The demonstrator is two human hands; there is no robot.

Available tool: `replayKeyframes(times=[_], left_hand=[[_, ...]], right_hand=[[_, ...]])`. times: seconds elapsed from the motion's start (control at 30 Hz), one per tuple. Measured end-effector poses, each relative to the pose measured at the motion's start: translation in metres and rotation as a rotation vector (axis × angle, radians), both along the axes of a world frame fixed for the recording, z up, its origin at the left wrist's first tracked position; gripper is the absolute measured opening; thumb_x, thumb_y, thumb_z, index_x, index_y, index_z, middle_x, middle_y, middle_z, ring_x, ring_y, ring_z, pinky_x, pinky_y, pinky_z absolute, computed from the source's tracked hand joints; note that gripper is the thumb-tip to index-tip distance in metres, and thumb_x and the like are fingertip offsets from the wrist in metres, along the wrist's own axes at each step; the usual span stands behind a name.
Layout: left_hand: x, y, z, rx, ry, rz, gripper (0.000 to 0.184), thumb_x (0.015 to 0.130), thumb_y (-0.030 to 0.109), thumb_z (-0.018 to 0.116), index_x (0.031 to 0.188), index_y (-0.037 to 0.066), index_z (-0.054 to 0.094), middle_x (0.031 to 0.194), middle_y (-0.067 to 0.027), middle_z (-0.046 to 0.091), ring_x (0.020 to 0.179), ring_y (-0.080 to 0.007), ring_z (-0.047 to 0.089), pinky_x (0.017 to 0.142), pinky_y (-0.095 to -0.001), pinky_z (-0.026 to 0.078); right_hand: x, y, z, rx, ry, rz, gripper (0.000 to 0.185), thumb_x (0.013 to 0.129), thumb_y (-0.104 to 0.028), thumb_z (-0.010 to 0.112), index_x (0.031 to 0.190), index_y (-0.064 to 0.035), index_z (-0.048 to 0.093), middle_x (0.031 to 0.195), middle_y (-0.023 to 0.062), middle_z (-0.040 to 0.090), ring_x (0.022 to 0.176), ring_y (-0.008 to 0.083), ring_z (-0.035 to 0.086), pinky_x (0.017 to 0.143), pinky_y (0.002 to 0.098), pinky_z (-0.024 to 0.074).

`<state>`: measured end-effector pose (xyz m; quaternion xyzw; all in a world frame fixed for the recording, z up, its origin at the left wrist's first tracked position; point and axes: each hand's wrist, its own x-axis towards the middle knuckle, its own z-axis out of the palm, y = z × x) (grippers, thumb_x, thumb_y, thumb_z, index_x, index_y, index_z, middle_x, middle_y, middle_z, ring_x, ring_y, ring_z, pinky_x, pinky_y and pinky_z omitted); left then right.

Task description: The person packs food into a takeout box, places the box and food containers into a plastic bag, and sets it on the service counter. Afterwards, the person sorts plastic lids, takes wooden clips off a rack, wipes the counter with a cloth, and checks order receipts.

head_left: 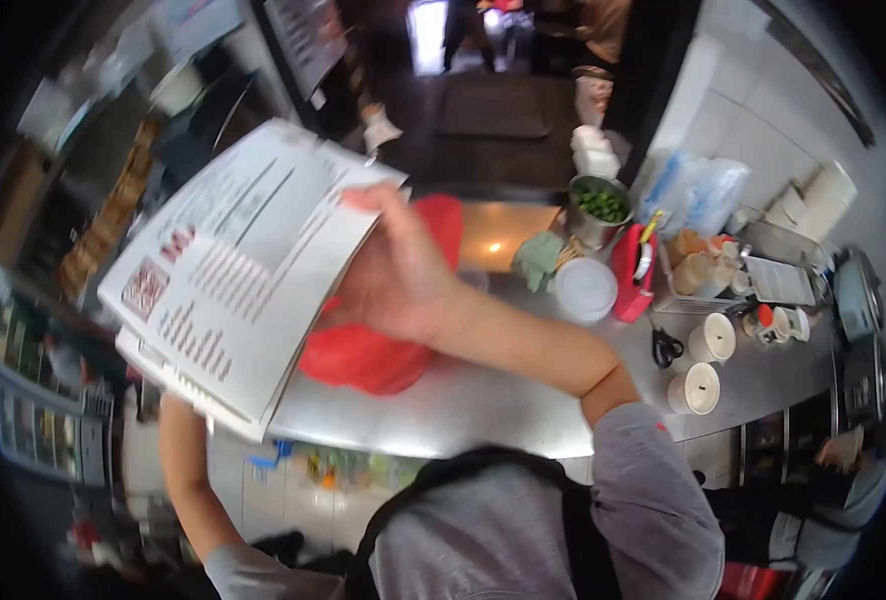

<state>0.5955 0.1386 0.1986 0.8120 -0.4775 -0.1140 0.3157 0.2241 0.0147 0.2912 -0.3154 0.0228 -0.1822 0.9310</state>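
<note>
A stack of white printed sheets (pixel 233 270) with a QR code, red lettering and lines of text is held up, tilted, on the left of the head view. My right hand (pixel 398 275) is closed on the stack's right edge, the thumb on the printed face. My left forearm (pixel 188 455) rises to the stack's lower edge; the hand itself is hidden behind the sheets. Below and behind my right hand, a red item (pixel 373 360) lies on the metal counter (pixel 503 400); its kind is unclear, since my hand and the sheets cover part of it.
On the counter's right are black scissors (pixel 666 347), two white cups (pixel 701 388), a white-lidded tub (pixel 585 290), a green cloth (pixel 538 260), and a metal pot (pixel 598 215) of chopped greens. A basket (pixel 703 295) holds bottles. Another person (pixel 833 500) is at the lower right.
</note>
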Motion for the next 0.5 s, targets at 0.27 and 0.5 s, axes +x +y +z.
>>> replayKeyframes(times=[0.27, 0.5], left_hand=[[-0.069, -0.121, -0.051, 0.438, -0.698, -0.51, 0.062, 0.084, 0.038, 0.052, 0.136, 0.007, 0.035, 0.135, -0.0173, 0.036, 0.124, -0.0284, 0.035, 0.096, -0.0459, 0.035], [-0.104, -0.198, -0.06, 0.167, -1.155, -0.718, 0.069, 0.08, 0.038, 0.057, 0.138, 0.011, 0.032, 0.141, -0.0174, 0.028, 0.13, -0.0309, 0.028, 0.098, -0.0504, 0.032]], right_hand=[[0.037, -0.015, -0.051, 0.103, 0.03, 0.075, 0.063, 0.069, -0.057, 0.053, 0.118, -0.0165, 0.049, 0.118, 0.0094, 0.05, 0.106, 0.0319, 0.045, 0.09, 0.0556, 0.0311], [0.035, -0.028, -0.113, 0.146, 0.12, 0.064, 0.072, 0.071, -0.056, 0.052, 0.129, -0.0146, 0.04, 0.132, 0.0131, 0.04, 0.119, 0.0359, 0.037, 0.092, 0.0595, 0.028]])
